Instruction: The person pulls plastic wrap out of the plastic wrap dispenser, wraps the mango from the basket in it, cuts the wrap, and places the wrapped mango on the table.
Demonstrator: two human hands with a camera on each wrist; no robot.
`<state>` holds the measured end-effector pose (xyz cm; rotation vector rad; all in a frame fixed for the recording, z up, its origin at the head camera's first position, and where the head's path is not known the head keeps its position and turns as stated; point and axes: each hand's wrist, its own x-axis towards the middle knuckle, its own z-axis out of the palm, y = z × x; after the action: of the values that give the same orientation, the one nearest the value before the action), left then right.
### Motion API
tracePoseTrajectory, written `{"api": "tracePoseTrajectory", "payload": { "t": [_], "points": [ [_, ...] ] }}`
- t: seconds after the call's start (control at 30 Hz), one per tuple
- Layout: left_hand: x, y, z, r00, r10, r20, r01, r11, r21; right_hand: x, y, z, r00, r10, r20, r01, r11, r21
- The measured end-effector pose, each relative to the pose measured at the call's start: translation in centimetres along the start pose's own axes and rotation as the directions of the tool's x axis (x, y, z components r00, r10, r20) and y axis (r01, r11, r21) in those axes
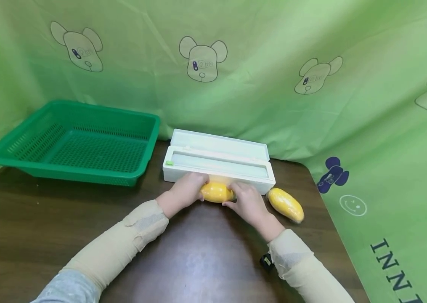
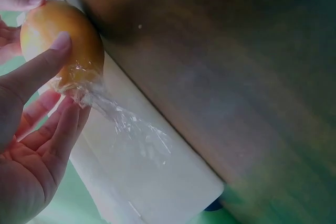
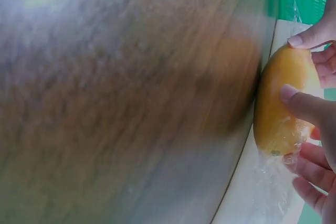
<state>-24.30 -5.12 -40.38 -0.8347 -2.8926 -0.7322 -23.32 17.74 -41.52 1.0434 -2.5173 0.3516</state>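
Both hands hold a yellow mango (image 1: pixel 216 192) lying sideways in front of a white cling film box (image 1: pixel 218 176). My left hand (image 1: pixel 189 188) grips its left end, thumb on the near side and fingers curled behind. At the right end my right hand (image 1: pixel 249 202) pinches it the same way. Clear film covers the mango, and loose film (image 2: pixel 139 127) trails from its left end in the left wrist view. In the right wrist view, more gathered film (image 3: pixel 270 179) hangs off the other end. A second film-wrapped mango (image 1: pixel 286 205) lies right of the box.
The box's lid (image 1: pixel 218 143) stands raised at the back, and a green tab (image 1: pixel 169 163) sits on its left. A green plastic basket (image 1: pixel 133 173) occupies the table's back left. Behind the dark wooden table (image 1: pixel 194 261) hangs a green printed curtain (image 1: pixel 255 84).
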Motion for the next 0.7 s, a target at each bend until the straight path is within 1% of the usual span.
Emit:
{"api": "tracePoseTrajectory", "payload": {
  "t": [0.17,0.3,0.4,0.5,0.53,0.6,0.63,0.67,0.7],
  "points": [
    [-0.4,-0.1,0.1,1.0,-0.027,-0.003,0.027,1.0,-0.014,-0.2,-0.4,-0.5,0.997,0.039,0.071,-0.041,0.999,0.019],
    [-0.6,-0.1,-0.2,1.0,-0.007,0.004,0.007,0.999,-0.032,-0.5,-0.4,-0.5,0.994,0.05,0.093,-0.053,0.998,0.03],
    [-0.9,-0.2,-0.6,1.0,0.009,0.011,-0.009,0.999,-0.046,-0.5,-0.4,-0.5,0.994,0.043,0.099,-0.048,0.998,0.042],
    [-1.3,-0.7,-1.2,1.0,-0.021,0.013,0.022,0.993,-0.112,-0.6,-0.4,-0.3,0.995,0.012,0.097,-0.017,0.998,0.056],
    [-1.5,-0.9,-1.5,0.999,-0.038,-0.002,0.037,0.992,-0.123,-0.6,-0.3,-0.2,0.995,0.003,0.1,-0.009,0.998,0.058],
    [-1.9,-1.5,-2.1,0.996,-0.078,-0.053,0.069,0.986,-0.149,-0.7,-0.3,-0.1,0.994,-0.011,0.105,0.004,0.998,0.063],
    [-2.1,-1.7,-2.4,0.991,-0.1,-0.087,0.085,0.983,-0.164,-0.8,-0.2,-0.1,0.994,-0.016,0.106,0.01,0.998,0.062],
    [-2.2,-1.9,-2.7,0.985,-0.115,-0.131,0.094,0.983,-0.159,-0.8,-0.1,-0.1,0.994,-0.018,0.109,0.012,0.998,0.061],
    [-2.4,-2.0,-3.0,0.975,-0.136,-0.177,0.108,0.982,-0.157,-0.8,-0.1,-0.2,0.994,-0.02,0.109,0.014,0.998,0.057]
  ]
}}
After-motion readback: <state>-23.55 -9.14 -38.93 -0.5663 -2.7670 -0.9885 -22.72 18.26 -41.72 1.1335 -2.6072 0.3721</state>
